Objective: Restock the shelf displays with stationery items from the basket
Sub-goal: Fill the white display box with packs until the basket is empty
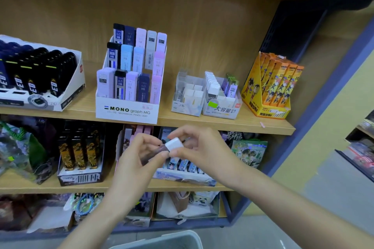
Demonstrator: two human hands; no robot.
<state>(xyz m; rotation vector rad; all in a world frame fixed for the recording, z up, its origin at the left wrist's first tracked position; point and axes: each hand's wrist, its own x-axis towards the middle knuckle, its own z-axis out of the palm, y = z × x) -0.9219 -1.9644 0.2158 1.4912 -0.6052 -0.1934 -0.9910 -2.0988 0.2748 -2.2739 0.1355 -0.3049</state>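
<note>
At the bottom edge of the frame, just left of centre, the pale grey rim of a basket (162,238) shows, with both bare forearms reaching up over it toward the shelves. In the centre of the frame the two hands meet around one small item: a lead case (162,148) with a dark, see-through body and a white cap at its right end. The left hand (139,153) pinches the dark body between thumb and fingertips, while the right hand (200,147) grips the white cap, thumb below and forefinger above, its other fingers curled loosely. The case is held in the air in front of the middle shelf, tilted with the cap end higher, touching nothing but the fingers. Behind the hands on the middle shelf stand a black and gold display box (81,153) at lower left of centre and a box of illustrated packs (182,168) partly hidden by the hands. Farther up, on the upper wooden shelf (232,125), a white tiered lead display (127,111) holds pastel and dark cases in the centre of the frame. To its right sit two small white boxes (206,97) of similar refills, then an orange pencil box (271,87) near the right end. At the upper left a slanted tray of black cases (40,79) fills the shelf's edge.
</note>
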